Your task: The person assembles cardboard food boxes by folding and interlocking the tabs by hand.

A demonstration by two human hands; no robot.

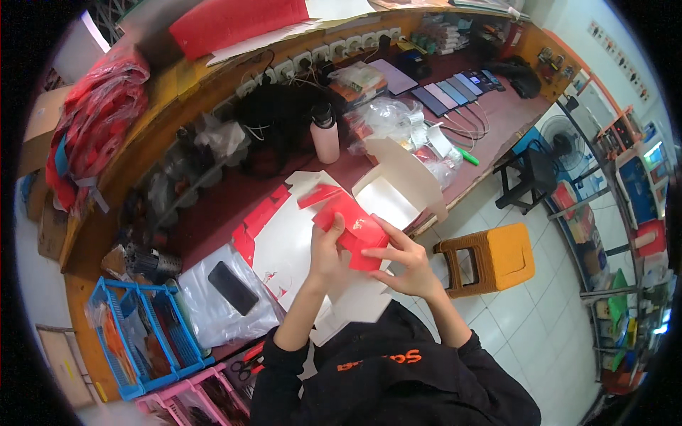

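Note:
Between my two hands is a red folded card (pixel 353 226) with a small gold print and a raised flap at its upper left. My left hand (pixel 328 250) pinches its left side, thumb on the front. My right hand (pixel 406 261) grips the right edge, its fingers partly spread over the face. Below and behind the card lie large white cardboard sheets with red edges (pixel 264 245), some cut into irregular outlines. An open white cardboard box (pixel 387 201) with a raised rounded flap stands just beyond my right hand.
To the left, a black phone (pixel 233 287) rests on clear plastic bags (pixel 192 284), beside a blue basket (pixel 145 334) and scissors (pixel 245 367). Further back are a pink bottle (pixel 325 138), plastic packages (pixel 387 117) and phones on cables (pixel 447 94). A yellow stool (pixel 508 255) stands right.

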